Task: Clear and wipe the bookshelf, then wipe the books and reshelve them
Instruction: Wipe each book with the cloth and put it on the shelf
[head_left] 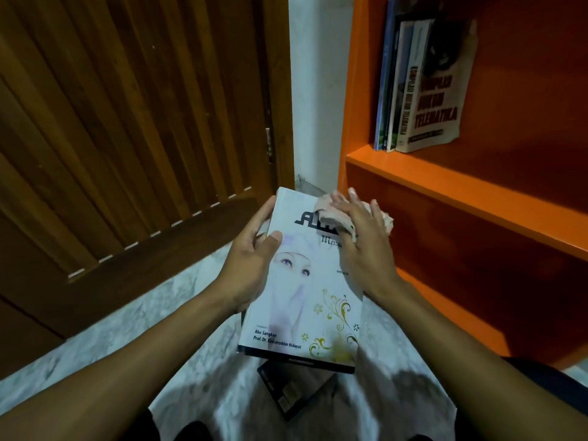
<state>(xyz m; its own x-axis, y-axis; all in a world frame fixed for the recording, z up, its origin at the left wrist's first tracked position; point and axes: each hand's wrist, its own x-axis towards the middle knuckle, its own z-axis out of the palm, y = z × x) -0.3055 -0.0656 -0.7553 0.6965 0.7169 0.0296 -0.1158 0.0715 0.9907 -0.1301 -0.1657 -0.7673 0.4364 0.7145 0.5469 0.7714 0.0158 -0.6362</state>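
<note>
A home room: slatted wooden door at left, marble-patterned floor below, orange bookshelf with books at upper right

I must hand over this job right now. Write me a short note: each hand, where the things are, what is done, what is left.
Left hand: grips the left edge of the white book.
Right hand: presses the cloth on the cover's top.
Shelf: a few books stand on the orange bookshelf.
Floor: a dark book lies under the white one.
Done: some books reshelved.
Left: finish wiping this book, shelve it, then the dark one.
</note>
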